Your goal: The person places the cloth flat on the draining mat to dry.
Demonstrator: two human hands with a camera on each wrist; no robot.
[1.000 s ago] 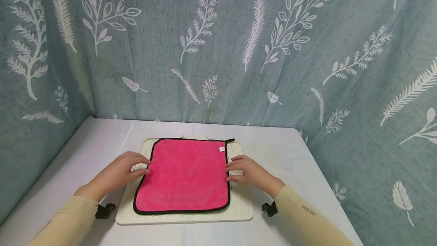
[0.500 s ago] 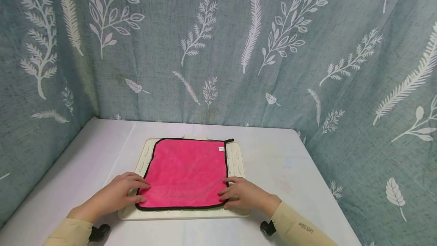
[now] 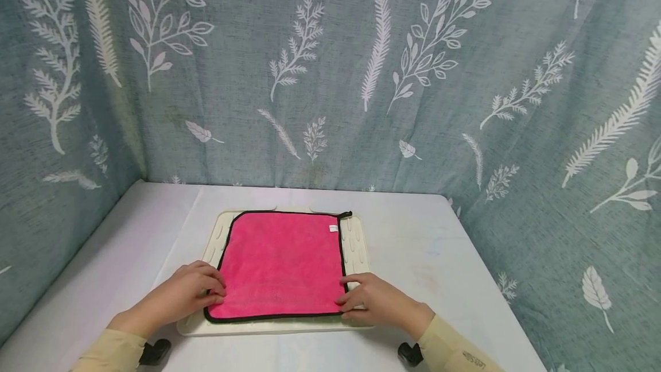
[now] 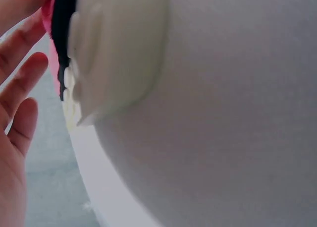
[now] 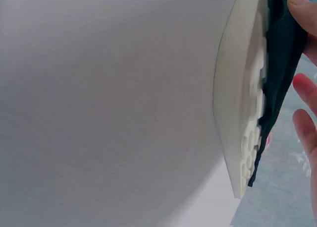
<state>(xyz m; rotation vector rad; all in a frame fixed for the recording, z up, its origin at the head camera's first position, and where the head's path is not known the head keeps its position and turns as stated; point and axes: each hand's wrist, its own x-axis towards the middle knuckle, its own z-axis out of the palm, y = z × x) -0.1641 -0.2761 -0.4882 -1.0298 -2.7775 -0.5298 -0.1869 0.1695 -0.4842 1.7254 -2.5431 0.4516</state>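
A bright pink towel with a black border lies flat over a cream-coloured board that has raised ovals. My left hand pinches the towel's left edge by the near corner. On the opposite side, my right hand pinches the towel by its near right corner. In the right wrist view the thumb presses on the dark border, which lifts slightly off the board. Spread fingers show beside the border in the left wrist view; the pinching tips are partly cut off there.
The board rests on a white-covered table. A grey-green curtain with white leaf prints stands behind and at both sides. At the towel's far right corner is a black loop, near a small white label. Black devices sit at both wrists.
Both hands have slid along the towel's sides toward the near corners and now grip there. The towel and board stay about where they were.
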